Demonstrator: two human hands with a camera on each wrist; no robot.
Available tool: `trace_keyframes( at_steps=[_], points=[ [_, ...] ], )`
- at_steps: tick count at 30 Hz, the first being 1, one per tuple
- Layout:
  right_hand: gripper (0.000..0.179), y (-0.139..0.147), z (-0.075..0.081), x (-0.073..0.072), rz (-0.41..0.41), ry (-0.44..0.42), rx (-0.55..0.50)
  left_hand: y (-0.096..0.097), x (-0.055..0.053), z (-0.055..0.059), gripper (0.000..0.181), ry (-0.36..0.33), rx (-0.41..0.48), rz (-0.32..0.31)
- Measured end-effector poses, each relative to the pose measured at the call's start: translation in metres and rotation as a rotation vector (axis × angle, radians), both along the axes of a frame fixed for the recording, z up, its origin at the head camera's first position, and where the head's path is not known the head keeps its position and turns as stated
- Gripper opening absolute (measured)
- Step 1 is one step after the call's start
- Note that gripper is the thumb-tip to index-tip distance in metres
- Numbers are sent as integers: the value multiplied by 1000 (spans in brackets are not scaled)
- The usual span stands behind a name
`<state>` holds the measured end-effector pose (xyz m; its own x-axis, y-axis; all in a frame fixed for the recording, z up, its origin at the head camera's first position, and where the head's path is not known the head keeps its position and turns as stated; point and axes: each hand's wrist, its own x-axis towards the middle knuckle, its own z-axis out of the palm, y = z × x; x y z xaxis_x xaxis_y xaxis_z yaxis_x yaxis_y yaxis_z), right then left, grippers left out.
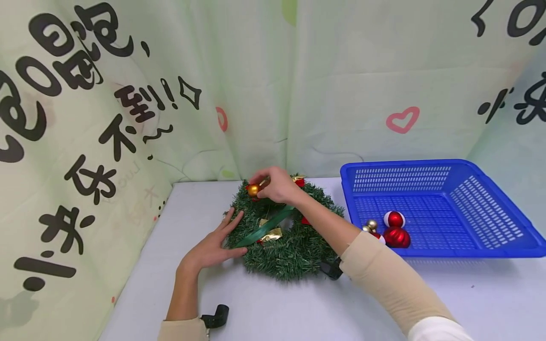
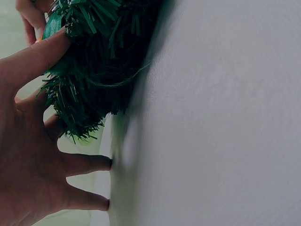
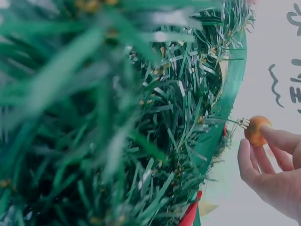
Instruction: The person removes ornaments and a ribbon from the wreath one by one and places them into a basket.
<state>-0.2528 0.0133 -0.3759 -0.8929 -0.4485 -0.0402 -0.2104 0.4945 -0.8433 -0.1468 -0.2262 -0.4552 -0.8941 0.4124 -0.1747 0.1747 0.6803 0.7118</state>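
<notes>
A green wreath (image 1: 281,255) lies on the table, with gold and red bows and a green ribbon (image 1: 266,227) across its middle. At its far left part, my right hand (image 1: 276,184) pinches a small gold ball ornament (image 1: 253,190) between thumb and fingers. The right wrist view shows the gold ball (image 3: 257,130) with a pronged cap facing the needles. My left hand (image 1: 213,246) is spread along the wreath's left side, its thumb on the needles. In the left wrist view two fingertips of the left hand (image 2: 33,160) touch the table beside the wreath (image 2: 94,70).
A blue plastic basket (image 1: 426,253) stands on the table to the right. Inside its near left corner are red and white balls (image 1: 396,237) and small gold balls (image 1: 372,224). A printed curtain (image 1: 324,94) hangs behind the white table (image 1: 273,308).
</notes>
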Motion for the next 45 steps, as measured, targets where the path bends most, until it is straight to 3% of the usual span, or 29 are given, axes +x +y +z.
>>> trace_keyframes(
  at_steps=[10, 20, 36, 45],
  points=[
    [36, 19, 9, 8, -24, -24, -24, 0, 1, -1, 95, 2, 3, -1],
    [39, 39, 18, 14, -31, -73, -114, -1, 1, 0, 95, 11, 8, -6],
    [37, 85, 36, 34, -51, -32, -172, 1, 2, 2, 96, 0, -9, 6],
    [34, 111, 42, 49, -64, 25, -155, 1, 2, 1, 96, 0, -7, 3]
  ],
)
